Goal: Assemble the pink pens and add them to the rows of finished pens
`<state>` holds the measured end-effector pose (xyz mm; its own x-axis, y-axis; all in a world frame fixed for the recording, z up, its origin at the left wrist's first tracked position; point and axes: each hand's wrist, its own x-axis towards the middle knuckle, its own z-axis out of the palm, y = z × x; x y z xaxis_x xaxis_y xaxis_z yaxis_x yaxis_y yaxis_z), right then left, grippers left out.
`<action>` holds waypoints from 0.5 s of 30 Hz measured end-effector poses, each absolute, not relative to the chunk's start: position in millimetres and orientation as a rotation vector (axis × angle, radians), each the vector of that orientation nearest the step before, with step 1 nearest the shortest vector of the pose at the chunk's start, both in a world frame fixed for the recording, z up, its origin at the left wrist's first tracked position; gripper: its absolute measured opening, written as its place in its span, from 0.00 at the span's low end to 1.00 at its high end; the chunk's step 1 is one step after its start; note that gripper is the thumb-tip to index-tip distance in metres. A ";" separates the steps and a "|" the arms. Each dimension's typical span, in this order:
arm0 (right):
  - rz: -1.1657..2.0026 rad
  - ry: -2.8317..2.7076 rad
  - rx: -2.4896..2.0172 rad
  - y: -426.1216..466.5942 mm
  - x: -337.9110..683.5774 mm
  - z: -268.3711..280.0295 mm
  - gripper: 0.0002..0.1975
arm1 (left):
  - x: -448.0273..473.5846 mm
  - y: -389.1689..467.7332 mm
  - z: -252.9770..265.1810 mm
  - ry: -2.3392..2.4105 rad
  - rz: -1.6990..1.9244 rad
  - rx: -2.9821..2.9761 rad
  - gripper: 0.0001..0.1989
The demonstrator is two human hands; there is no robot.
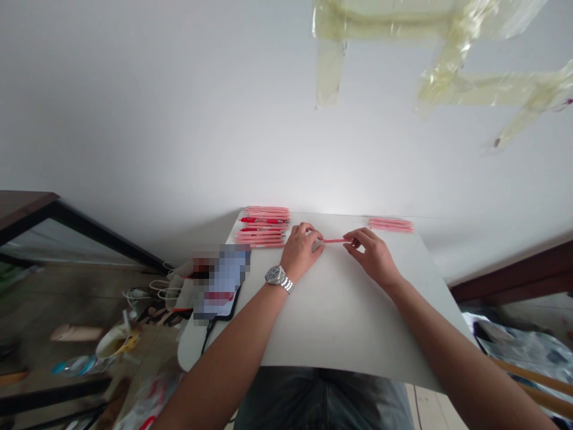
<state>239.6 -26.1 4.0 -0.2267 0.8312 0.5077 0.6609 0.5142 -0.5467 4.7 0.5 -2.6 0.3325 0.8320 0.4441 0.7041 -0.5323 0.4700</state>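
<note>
A slim pink pen [334, 240] lies level between my hands, just above or on the white table; I cannot tell which. My left hand [303, 248], with a silver watch on its wrist, pinches the pen's left end. Thumb and fingers of my right hand [370, 252] close on the right end. Left of my left hand is a stack of pink pens [264, 237] with a few red pens [264, 221] among them. Behind my right hand, a smaller row of pink pens [391, 224] lies near the wall.
The white table [331, 322] stands against a wall. A phone [224, 286], partly blurred out, rests at its left edge with a black cable [207, 337]. To the left on the floor are a cup [114, 341] and a bottle [76, 365]. Plastic bags [523, 346] lie at right.
</note>
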 end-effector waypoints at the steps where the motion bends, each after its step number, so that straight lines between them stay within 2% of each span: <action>1: 0.278 -1.962 -1.219 -25.6 240.4 3.3 0.07 | 4.5 0.7 -2.4 1.404 0.975 2.400 0.07; 15: 0.301 -1.958 -1.265 -24.4 243.6 1.5 0.06 | 2.9 -0.5 0.0 1.422 0.944 2.404 0.06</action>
